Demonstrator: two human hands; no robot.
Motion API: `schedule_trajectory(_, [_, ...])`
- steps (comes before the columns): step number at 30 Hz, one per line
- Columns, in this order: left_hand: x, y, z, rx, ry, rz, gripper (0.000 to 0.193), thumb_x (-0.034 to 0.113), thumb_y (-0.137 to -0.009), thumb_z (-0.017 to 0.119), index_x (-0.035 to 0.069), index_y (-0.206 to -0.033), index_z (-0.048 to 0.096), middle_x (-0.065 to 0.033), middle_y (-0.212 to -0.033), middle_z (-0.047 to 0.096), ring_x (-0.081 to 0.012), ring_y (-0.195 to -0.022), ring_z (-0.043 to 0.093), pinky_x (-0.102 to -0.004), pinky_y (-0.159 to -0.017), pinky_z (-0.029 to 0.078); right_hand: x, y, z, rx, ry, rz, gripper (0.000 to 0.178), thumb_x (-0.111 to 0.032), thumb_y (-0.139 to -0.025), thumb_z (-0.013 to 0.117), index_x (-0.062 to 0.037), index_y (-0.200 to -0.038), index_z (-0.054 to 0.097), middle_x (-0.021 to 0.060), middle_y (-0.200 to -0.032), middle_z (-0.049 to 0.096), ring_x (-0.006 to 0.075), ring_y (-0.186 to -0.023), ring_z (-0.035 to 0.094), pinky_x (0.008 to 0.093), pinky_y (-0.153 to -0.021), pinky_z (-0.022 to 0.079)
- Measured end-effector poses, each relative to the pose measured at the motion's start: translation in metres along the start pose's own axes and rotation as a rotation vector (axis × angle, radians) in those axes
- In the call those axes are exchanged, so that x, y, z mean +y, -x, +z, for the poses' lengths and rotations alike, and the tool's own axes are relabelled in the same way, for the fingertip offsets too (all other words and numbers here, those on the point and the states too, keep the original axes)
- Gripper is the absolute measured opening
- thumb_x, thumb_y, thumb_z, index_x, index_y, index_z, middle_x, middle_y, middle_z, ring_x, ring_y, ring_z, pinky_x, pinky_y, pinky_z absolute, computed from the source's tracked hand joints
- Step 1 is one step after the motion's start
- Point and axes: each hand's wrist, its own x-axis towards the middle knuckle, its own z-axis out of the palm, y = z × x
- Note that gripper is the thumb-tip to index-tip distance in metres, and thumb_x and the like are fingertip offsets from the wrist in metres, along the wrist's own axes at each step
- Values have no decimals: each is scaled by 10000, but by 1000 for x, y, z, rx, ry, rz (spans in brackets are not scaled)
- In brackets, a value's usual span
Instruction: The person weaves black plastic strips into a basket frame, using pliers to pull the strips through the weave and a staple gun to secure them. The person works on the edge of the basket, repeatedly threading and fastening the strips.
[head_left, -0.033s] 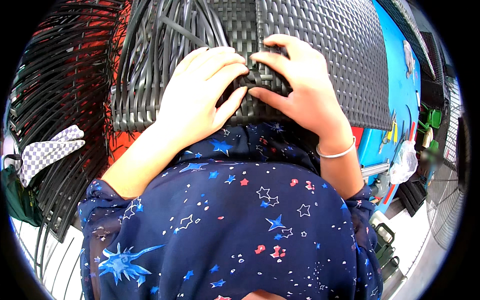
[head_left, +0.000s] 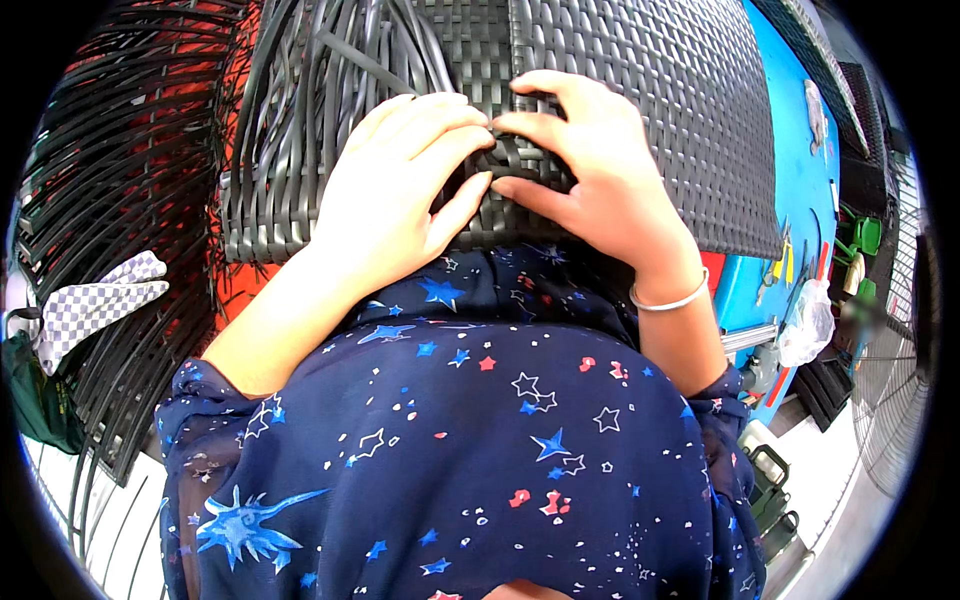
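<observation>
The black woven panel of flat, glossy plastic strips [head_left: 680,130] spreads across my view from 11 to 2 o'clock, and both my bare hands rest at its near part. My left hand [head_left: 400,180] lies at 11 o'clock, fingers side by side and gently bent, thumb apart from the forefinger, the tips at the weave. My right hand [head_left: 605,165], at 1 o'clock, has its fingers curled and its thumb parted from the forefinger in a loose C around a bit of the weave. Each grip is partly spread; I cannot tell whether either has a strip pinched. The two thumb tips almost meet.

A silvery bangle [head_left: 672,303] circles my right wrist. At 11 o'clock, a bunch of loose, flat black plastic strands [head_left: 365,60] lies beyond my left hand. The bright blue counter [head_left: 790,110] shows at 2 o'clock; near 3 are a small yellow-handled tool [head_left: 789,264] and a crumpled clear plastic bag [head_left: 806,328]. A grey-and-white checked cloth [head_left: 95,305] sits at 9 o'clock. My navy star-patterned garment [head_left: 460,430] fills 6 o'clock.
</observation>
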Motion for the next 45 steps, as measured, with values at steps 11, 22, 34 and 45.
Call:
schedule_trajectory(11, [-21,-45,-3,-375,-135,51,292,321,-836,644,39,-885,705,-76,-891,640,-247,-945,597,-377,-909,414,14,35,3,160,-33,194,503,-254,-708,802,-61,-1143,640,135,-1216,578,325,-1144,531,417,-997,403])
schedule_trajectory(22, [-49,-47,8,-497,332,-253,325,219,-814,726,-1,-1048,680,-132,-989,672,-259,-932,636,-343,-878,478,17,31,16,273,-85,123,411,-250,-719,787,-52,-1059,668,105,-1097,622,297,-995,586,390,-897,452])
schedule_trajectory(34, [-43,-69,1,-115,-323,583,317,200,-731,729,185,-1046,694,39,-919,613,-144,-934,605,-331,-845,407,26,26,29,318,-123,76,350,-316,-753,767,-56,-977,696,93,-1038,639,279,-963,599,383,-863,453])
schedule_trajectory(45, [-54,-81,-5,-37,-347,553,318,153,-777,714,164,-1093,685,-9,-846,629,-192,-724,602,-304,-700,469,25,25,34,150,-181,119,321,-396,-781,731,-162,-1000,712,27,-1127,639,253,-1169,544,566,-1074,254])
